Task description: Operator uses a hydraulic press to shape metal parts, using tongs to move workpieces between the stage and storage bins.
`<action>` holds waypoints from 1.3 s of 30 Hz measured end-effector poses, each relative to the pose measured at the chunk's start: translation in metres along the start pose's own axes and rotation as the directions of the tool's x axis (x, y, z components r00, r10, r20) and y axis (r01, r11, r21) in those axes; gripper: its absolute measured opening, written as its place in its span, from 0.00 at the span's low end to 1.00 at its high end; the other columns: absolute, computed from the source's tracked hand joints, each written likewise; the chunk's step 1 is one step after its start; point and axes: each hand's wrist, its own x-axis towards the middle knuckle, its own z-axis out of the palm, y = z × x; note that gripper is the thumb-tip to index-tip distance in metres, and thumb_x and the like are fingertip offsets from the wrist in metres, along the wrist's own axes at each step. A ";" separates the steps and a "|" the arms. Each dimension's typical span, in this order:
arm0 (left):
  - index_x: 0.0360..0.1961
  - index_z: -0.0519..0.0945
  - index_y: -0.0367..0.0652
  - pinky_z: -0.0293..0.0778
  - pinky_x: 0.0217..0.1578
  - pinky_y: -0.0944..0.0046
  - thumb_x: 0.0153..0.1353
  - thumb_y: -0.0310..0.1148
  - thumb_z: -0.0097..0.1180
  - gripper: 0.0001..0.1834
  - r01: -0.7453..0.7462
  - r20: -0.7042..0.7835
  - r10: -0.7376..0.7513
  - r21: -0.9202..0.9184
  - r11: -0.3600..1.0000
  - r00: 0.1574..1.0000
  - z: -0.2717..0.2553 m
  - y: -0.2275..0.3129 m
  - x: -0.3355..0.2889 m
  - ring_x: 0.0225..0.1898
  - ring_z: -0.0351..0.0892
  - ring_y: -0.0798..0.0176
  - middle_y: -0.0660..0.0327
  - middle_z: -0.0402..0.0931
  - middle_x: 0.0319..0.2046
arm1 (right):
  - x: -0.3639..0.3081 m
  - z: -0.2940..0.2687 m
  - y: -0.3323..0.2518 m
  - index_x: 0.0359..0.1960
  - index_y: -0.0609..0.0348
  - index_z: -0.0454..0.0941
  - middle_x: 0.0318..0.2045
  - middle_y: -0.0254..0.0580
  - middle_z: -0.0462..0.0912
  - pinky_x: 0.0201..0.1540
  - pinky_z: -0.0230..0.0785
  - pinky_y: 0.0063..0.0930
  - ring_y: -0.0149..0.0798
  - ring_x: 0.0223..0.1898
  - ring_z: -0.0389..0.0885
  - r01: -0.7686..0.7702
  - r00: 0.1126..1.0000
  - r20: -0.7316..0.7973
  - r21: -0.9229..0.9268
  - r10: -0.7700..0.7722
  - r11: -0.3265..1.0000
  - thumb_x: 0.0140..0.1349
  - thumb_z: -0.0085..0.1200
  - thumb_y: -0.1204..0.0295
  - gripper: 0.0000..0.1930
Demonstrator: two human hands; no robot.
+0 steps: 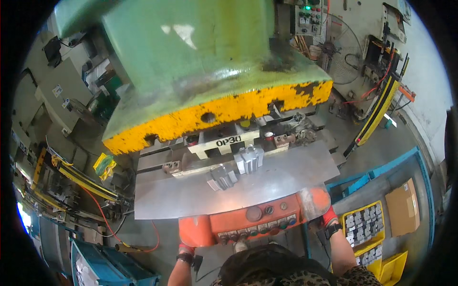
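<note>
My left hand [187,249], in a red glove, is at the left end of an orange control console [255,214]. The console's rounded left guard covers its fingers. At the other end, my right hand [329,217], also red-gloved, reaches in by the right guard, and its fingers are hidden too. The console carries a row of knobs and buttons. Beyond it, on a bare metal plate [167,200], stand two small stacks of bent grey metal parts, a left stack [222,178] and a right stack [249,158]. Behind them sits a die [226,144] with a white front.
A green press ram [205,76] with a chipped yellow edge [205,119] hangs over the die. Yellow posts stand at the left [86,181] and right [379,112]. Yellow bins [365,245] of metal parts and a cardboard sheet [402,207] lie at the right.
</note>
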 end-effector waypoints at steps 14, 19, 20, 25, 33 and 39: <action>0.40 0.84 0.38 0.78 0.40 0.56 0.56 0.57 0.59 0.29 -0.167 0.239 -0.149 0.908 0.383 0.959 -0.082 0.108 0.000 0.40 0.85 0.56 0.51 0.85 0.38 | -0.041 0.005 -0.056 0.51 0.57 0.80 0.45 0.37 0.84 0.45 0.73 0.31 0.35 0.42 0.81 0.073 0.992 -0.124 0.320 -0.034 0.945 0.69 0.52 0.65 0.14; 0.35 0.85 0.39 0.77 0.38 0.54 0.55 0.55 0.63 0.26 -0.322 0.139 0.486 0.892 0.317 0.863 -0.033 0.319 -0.028 0.36 0.84 0.48 0.48 0.84 0.31 | -0.061 0.005 -0.069 0.52 0.60 0.79 0.46 0.42 0.83 0.45 0.74 0.34 0.39 0.44 0.81 -0.285 0.953 0.018 0.388 0.302 0.877 0.67 0.53 0.60 0.19; 0.41 0.83 0.38 0.77 0.40 0.52 0.57 0.54 0.63 0.26 -0.499 0.211 0.609 0.792 0.352 0.765 -0.010 0.356 -0.024 0.39 0.83 0.45 0.47 0.84 0.35 | -0.066 0.001 -0.071 0.54 0.61 0.78 0.52 0.45 0.82 0.50 0.74 0.36 0.43 0.50 0.81 -0.451 0.890 0.070 0.281 0.451 0.847 0.67 0.52 0.58 0.22; 0.51 0.79 0.36 0.75 0.46 0.49 0.57 0.60 0.59 0.36 -0.620 0.205 0.810 0.750 0.230 0.549 0.116 0.482 0.016 0.46 0.82 0.42 0.44 0.83 0.40 | -0.121 0.010 -0.065 0.47 0.60 0.77 0.26 0.37 0.80 0.19 0.65 0.31 0.34 0.16 0.72 -0.402 0.836 -0.113 0.539 0.537 0.740 0.59 0.62 0.69 0.16; 0.48 0.86 0.50 0.75 0.52 0.52 0.56 0.68 0.52 0.35 -0.401 0.264 0.691 0.915 0.040 0.673 0.246 0.551 0.112 0.54 0.81 0.50 0.55 0.83 0.50 | -0.232 0.010 -0.048 0.59 0.63 0.69 0.34 0.38 0.77 0.25 0.68 0.23 0.28 0.28 0.76 -0.243 0.741 -0.548 0.321 0.389 0.915 0.61 0.59 0.73 0.25; 0.47 0.87 0.54 0.77 0.49 0.55 0.52 0.62 0.57 0.30 -0.270 0.151 0.709 0.961 0.058 0.688 0.253 0.570 0.091 0.52 0.83 0.56 0.59 0.85 0.48 | -0.169 -0.005 -0.228 0.59 0.64 0.72 0.38 0.42 0.82 0.30 0.73 0.30 0.35 0.30 0.79 -0.204 0.961 -0.130 0.262 0.244 0.943 0.64 0.59 0.68 0.23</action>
